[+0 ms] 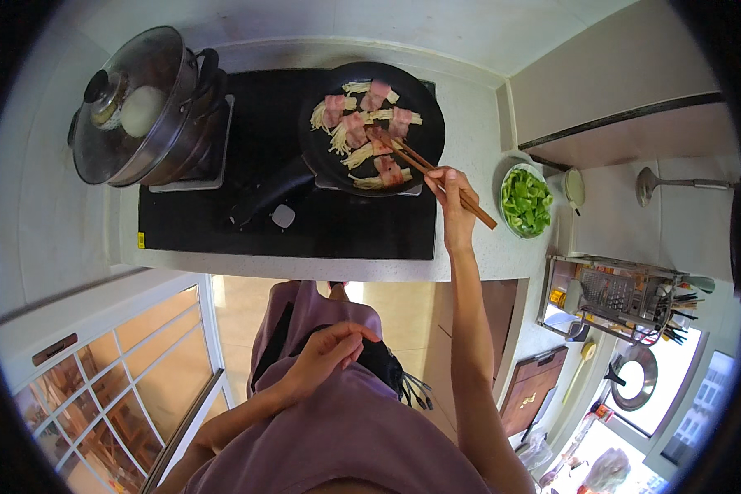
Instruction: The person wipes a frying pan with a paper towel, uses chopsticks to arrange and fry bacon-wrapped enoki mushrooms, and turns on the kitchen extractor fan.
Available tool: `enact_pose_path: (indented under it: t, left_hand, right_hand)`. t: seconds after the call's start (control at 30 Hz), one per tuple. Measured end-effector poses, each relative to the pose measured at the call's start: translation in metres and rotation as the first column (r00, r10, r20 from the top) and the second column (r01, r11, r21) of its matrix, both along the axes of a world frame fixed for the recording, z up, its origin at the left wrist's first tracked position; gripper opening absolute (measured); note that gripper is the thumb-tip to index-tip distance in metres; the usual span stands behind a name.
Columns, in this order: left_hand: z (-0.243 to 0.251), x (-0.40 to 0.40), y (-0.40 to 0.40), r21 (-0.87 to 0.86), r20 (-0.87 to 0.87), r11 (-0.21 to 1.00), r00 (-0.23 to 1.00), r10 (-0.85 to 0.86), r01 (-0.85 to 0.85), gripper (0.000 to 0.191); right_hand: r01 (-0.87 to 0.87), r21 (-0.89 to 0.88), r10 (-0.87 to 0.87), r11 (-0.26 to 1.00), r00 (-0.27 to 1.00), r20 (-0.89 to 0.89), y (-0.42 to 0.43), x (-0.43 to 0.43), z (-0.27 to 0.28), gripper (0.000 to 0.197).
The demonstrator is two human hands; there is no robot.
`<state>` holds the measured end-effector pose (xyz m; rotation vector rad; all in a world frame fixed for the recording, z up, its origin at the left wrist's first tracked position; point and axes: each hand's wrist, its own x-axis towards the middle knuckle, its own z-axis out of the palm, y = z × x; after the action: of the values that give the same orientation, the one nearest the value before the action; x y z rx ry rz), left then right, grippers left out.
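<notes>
My right hand point(454, 196) holds a pair of wooden chopsticks point(415, 159) over a black frying pan point(429, 117). Their tips meet a browned, bacon-wrapped enoki mushroom roll point(380, 142) near the pan's middle. Several more rolls lie around it, among them one at the back point(376, 94) with pinker bacon and one at the front point(388, 173) that looks browned. The pan's black handle point(272, 194) points toward the front left. In front of my waist, my left hand point(330, 355) hangs loosely bent, with nothing visible in it.
A lidded steamer pot point(176, 148) stands on the left of the black glass cooktop point(259, 123). To the right is a bowl of cut green peppers point(527, 202). Beyond it are a hanging ladle point(679, 183), a metal rack point(611, 302) holding a grater, and a cutting board point(534, 389).
</notes>
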<state>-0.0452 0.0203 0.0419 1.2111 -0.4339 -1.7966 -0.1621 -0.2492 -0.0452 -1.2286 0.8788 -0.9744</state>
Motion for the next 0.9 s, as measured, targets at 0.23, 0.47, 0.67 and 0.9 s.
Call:
enact_pose_path:
  t: [0.23, 0.47, 0.67, 0.9]
  left_hand:
    - [-0.001, 0.016, -0.016, 0.015, 0.019, 1.000, 1.000, -0.009, 0.009, 0.025]
    - [-0.006, 0.024, -0.022, -0.002, -0.034, 1.000, 0.999, 0.007, -0.008, 0.024]
    - [-0.004, 0.030, -0.025, -0.012, -0.005, 1.000, 1.000, -0.004, 0.004, 0.025]
    - [0.000, 0.039, -0.027, 0.010, 0.043, 1.000, 0.999, -0.012, 0.011, 0.025]
  right_hand:
    - [0.000, 0.047, 0.001, 0.999, 1.000, -0.017, 0.000, -0.007, -0.011, 0.032]
    - [0.002, 0.023, 0.001, 1.000, 0.993, -0.115, 0.005, -0.009, -0.003, 0.034]
    - [0.021, 0.008, -0.021, 1.000, 1.000, 0.005, -0.005, -0.013, -0.007, 0.031]
    - [0.041, -0.186, -0.061, 0.982, 0.993, -0.105, -0.046, 0.000, -0.003, 0.028]
